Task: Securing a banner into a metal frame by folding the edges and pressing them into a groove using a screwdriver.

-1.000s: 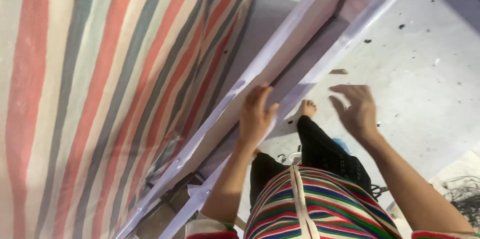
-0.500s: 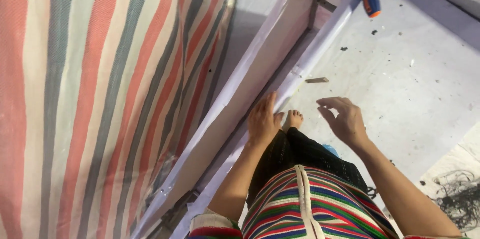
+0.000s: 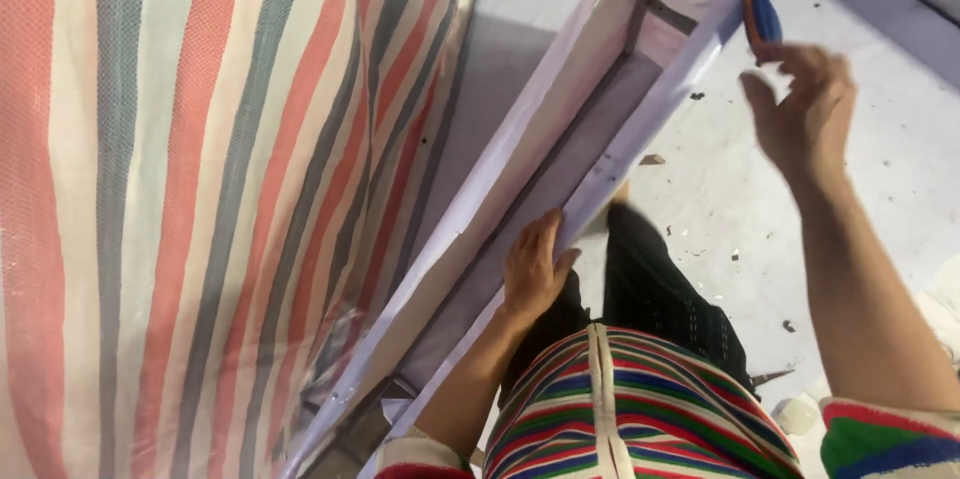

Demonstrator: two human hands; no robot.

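nearest the camera: striped top (image 3: 640,409) and dark trouser leg (image 3: 660,289) above a pale, speckled floor (image 3: 880,169). left hand (image 3: 535,269) laid flat on the near rail of a long pale wooden frame (image 3: 600,174), fingers extended and together, thumb hooked over the rail edge, nothing enclosed. inside the frame's channel: only a darker recessed panel, no loose contents visible. right hand (image 3: 800,114) raised further out, fingers loosely spread and half curled, fingertips just beside a blue-handled tool (image 3: 757,9) resting on the frame's far end; contact cannot be told. striped woven sheet (image 3: 200,189) hanging along the left.
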